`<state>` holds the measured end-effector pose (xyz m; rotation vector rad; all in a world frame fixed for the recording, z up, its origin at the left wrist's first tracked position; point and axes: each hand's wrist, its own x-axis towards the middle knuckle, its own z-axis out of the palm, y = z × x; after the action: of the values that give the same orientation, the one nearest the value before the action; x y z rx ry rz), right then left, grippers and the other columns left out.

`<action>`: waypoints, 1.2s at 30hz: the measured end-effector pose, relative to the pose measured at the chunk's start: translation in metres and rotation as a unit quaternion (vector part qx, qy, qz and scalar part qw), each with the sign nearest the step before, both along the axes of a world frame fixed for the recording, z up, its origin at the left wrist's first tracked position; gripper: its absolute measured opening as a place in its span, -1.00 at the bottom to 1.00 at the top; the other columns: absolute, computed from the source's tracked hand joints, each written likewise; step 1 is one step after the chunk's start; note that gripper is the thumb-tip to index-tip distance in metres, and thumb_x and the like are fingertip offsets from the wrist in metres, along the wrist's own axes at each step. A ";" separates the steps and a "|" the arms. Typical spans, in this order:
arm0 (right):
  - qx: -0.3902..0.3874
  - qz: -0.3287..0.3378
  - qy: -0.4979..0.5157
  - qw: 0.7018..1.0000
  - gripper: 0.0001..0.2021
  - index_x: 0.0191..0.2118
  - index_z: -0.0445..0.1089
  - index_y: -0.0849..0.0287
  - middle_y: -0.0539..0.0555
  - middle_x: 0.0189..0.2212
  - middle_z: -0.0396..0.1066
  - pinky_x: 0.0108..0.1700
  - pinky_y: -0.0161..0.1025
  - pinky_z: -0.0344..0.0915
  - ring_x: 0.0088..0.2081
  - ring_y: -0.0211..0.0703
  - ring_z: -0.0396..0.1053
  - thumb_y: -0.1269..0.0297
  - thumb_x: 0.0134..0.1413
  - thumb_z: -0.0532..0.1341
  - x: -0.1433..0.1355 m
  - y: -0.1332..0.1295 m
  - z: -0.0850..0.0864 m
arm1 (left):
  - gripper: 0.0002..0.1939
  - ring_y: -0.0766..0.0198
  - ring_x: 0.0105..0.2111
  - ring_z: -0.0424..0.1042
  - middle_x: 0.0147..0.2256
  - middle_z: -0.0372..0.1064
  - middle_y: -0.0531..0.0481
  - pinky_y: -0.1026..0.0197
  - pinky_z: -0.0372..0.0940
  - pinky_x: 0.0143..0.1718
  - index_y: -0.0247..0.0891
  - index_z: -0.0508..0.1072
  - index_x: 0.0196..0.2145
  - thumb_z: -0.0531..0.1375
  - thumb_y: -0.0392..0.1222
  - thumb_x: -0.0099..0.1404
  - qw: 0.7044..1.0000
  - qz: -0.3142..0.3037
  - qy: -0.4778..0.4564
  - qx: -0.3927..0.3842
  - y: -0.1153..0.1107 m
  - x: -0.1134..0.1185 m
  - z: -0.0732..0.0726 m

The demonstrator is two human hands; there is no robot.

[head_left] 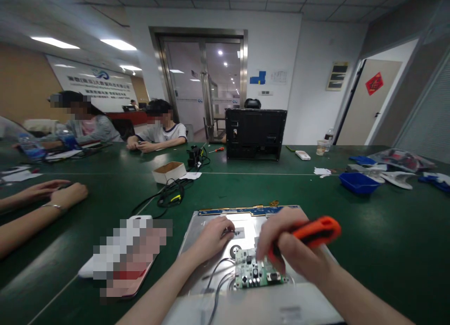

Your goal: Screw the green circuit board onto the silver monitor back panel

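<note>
A silver display panel (197, 231) lies on the table before me, with a blue circuit strip (225, 211) along its far edge. On the panel sits a green circuit board (258, 271), and grey cables (218, 287) run from its left side. My right hand (291, 243) is closed around an orange-and-black handled tool (318, 231) above the board; its working end is hidden and motion blurs it. My left hand (216, 236) rests on the panel left of the board, fingers curled together. Whatever they may pinch is too small to make out.
Two phones (135, 278) lie to the left. Beyond are black cables (172, 194), an open box (169, 172), an upright black monitor casing (256, 133) and a blue tray (358, 182). A neighbour's hands (66, 196) are at far left; other people (163, 128) sit across.
</note>
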<state>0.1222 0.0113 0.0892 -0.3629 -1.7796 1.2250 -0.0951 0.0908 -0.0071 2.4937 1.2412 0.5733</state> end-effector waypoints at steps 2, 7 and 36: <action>-0.151 -0.018 0.083 0.985 -0.57 -0.49 0.47 0.20 -0.12 -0.77 0.15 -0.73 -0.41 -0.09 -0.76 -0.41 0.04 -0.14 -0.01 0.29 -0.006 0.030 -0.005 | -0.91 0.15 -0.26 0.38 -0.29 0.42 -0.05 0.20 0.22 -0.20 -0.26 0.45 -0.31 0.13 -0.30 0.27 1.000 0.002 -0.003 -0.002 -0.001 0.000 0.000; -0.262 -0.052 0.100 0.958 -0.62 -0.48 0.37 0.16 -0.23 -0.81 -0.01 -0.73 -0.41 -0.26 -0.77 -0.45 -0.15 -0.04 -0.26 0.42 -0.015 0.083 -0.055 | -0.94 0.12 -0.25 0.37 -0.30 0.41 -0.05 0.18 0.20 -0.21 -0.24 0.41 -0.34 0.14 -0.31 0.20 0.999 0.030 -0.003 -0.027 -0.002 0.001 0.003; -0.350 -0.161 0.032 0.922 -0.50 -0.46 0.33 0.18 -0.22 -0.79 0.07 -0.74 -0.43 -0.14 -0.78 -0.45 -0.06 -0.23 -0.18 0.34 -0.018 0.100 -0.120 | -0.88 0.16 -0.34 0.37 -0.38 0.42 -0.03 0.22 0.18 -0.30 -0.24 0.37 -0.41 0.06 -0.25 0.25 0.994 0.051 -0.062 -0.078 0.003 -0.003 -0.001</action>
<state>0.1039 0.1110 -0.0311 -0.9705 -1.1091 1.5718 -0.0977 0.0941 -0.0083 2.2421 1.3174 0.6198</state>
